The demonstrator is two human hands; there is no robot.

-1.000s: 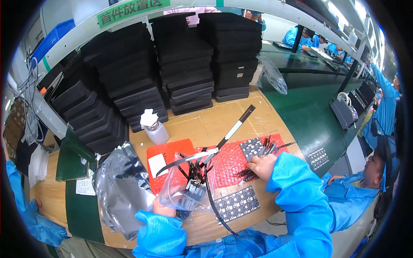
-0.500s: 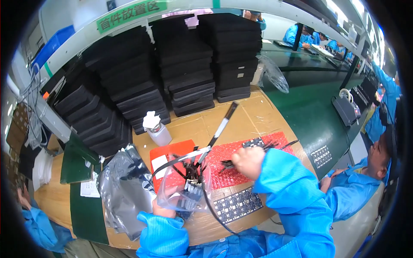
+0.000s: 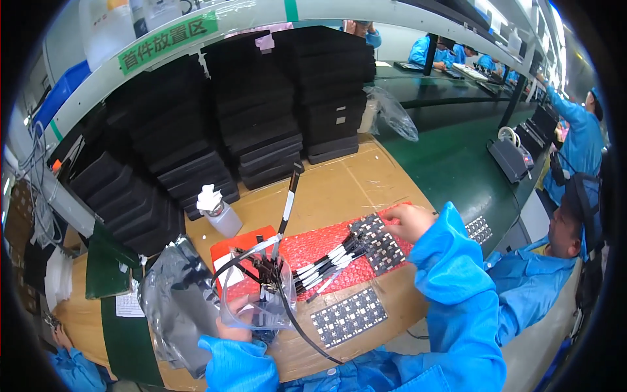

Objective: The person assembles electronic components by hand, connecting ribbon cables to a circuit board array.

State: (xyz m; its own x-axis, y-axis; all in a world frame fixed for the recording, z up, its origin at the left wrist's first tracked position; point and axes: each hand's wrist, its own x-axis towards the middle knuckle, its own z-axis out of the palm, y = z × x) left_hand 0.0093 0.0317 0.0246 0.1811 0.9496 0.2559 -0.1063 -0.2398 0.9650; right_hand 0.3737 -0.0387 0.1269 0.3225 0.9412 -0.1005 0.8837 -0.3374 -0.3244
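A clear bag [image 3: 273,318] is being held by the left hand [image 3: 234,332] near the front edge of the brown surface [image 3: 307,197]. The left fingers are being partly hidden by the bag, but its side is being gripped by them. A bunch of dark strips [image 3: 265,269] is being carried in the bag, with many ends being left to poke out of the top. One long strip [image 3: 288,206] is being pointed up and away, and its white band is being shown.

A black board [image 3: 380,245] is being reached by the right hand [image 3: 417,224]. The right fingers [image 3: 396,213] are being bent over its far right edge, with just a narrow gap being left between them. Whether the board is being pinched or only touched cannot be told. It is being laid flat on red bubble wrap [image 3: 312,242]. On the same wrap, loose strips [image 3: 330,262] are being spread in a row to the left of the board.

A second board [image 3: 349,317] is being laid flat in front of the wrap, to the right of the bag. A red sheet [image 3: 244,244] is being partly hidden behind the bag. Silver bags [image 3: 179,297] are being piled farther left. A white bottle [image 3: 226,222] is being topped with crumpled tissue [image 3: 209,198]. Black foam [image 3: 261,130] is being stacked high at the back.
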